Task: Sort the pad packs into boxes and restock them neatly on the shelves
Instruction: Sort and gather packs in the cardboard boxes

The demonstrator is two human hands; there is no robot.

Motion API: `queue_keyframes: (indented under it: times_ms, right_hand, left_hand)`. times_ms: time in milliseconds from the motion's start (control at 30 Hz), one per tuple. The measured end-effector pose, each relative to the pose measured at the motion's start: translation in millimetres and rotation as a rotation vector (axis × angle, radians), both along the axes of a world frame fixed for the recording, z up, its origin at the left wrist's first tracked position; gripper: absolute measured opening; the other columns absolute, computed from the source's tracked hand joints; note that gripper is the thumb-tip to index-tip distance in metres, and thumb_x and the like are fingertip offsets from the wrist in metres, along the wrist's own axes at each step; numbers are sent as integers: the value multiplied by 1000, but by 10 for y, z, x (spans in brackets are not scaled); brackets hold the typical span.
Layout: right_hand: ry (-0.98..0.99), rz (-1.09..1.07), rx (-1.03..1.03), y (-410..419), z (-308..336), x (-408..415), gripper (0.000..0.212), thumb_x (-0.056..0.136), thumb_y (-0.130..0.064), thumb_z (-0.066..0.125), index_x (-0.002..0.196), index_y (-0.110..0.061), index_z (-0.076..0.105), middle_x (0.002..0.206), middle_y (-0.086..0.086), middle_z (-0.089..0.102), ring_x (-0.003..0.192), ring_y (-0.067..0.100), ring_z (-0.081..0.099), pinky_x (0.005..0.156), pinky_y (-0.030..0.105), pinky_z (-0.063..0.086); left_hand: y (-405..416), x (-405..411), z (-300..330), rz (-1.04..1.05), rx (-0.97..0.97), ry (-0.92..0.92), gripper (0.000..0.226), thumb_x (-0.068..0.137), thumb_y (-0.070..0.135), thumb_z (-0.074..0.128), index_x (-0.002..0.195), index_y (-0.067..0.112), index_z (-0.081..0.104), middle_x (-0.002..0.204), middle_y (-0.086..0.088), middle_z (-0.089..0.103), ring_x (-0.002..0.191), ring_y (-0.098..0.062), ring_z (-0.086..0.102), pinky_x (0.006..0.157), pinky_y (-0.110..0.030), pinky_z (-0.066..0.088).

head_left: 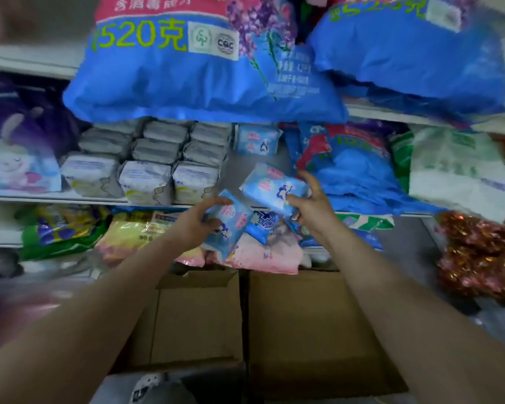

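Shelving unit, several tiers, stock crowded. Top shelf: two big blue bags [204, 83], bulging over the edge. Middle shelf [56, 196]: a bunny-print pack at far left, then a tidy block of grey-white packs [146, 158] in rows. Right of them one light-blue pad pack [257, 139] stands at the back, with a bare stretch of shelf in front of it. Further right, a slumped blue bag and a pale green-white one. Lower shelf: yellow, green and pink packs, jumbled. Below, two cardboard boxes [303, 330] side by side, flaps open; contents cannot be made out.

Both arms reach up to middle-shelf height. Right hand [311, 204] grips a blue pad pack [271, 186] from its right end, thumb below and fingers over the top; pack tilted, held in the air just in front of the bare gap. Left hand [197, 221] holds a second matching pack [226, 225] lower down, fingers wrapped round its left side, pack hanging at a slant in front of the lower shelf.

Judgement: restocking step, blue packs going into the gap beside the grey block. Next move calls for squaring the right pack upright, sliding it back against the one already standing, then following with the left. Frame is blurred; print unreadable.
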State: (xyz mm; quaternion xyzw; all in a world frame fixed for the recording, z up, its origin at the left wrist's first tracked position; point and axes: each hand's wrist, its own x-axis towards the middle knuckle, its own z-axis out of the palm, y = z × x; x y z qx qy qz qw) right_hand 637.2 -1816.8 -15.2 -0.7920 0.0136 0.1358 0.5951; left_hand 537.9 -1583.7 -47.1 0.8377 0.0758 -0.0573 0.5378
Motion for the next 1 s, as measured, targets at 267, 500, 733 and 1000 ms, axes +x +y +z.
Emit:
queue_keyframes:
  times_ms: [267,500,733,1000]
  right_hand:
    - [-356,198,-459,389,-363,947,52,91,1,49,136,-24,45,132,18,42,113,31,49,75,15,29]
    - [-489,184,-376,790,-719,1605,56,83,15,42,129,-17,50,122,16,41,95,21,46,68,8,33]
    - [-523,113,-456,804,-941,1804,70,83,8,47,142,-29,42,134,18,40,119,36,49,105,38,40]
    - [-359,334,-385,503,-750,1146,29,100,-18,46,127,-19,57,124,14,61,114,30,57,95,32,42]
  left_hand:
    - [-244,153,-475,174,26,29,55,96,3,43,103,57,55,80,-1,60,61,-22,51,53,-30,38]
    - [-279,473,-737,151,-14,-81,35,98,18,53,112,51,55,99,10,66,78,-6,66,65,-30,53]
    - [-342,655,-846,187,-157,-191,31,94,13,62,115,36,59,105,4,70,86,-12,69,70,-28,57]
    - [-460,899,-618,228,-124,-197,35,97,4,51,110,36,59,114,2,66,100,-17,64,91,-40,53]
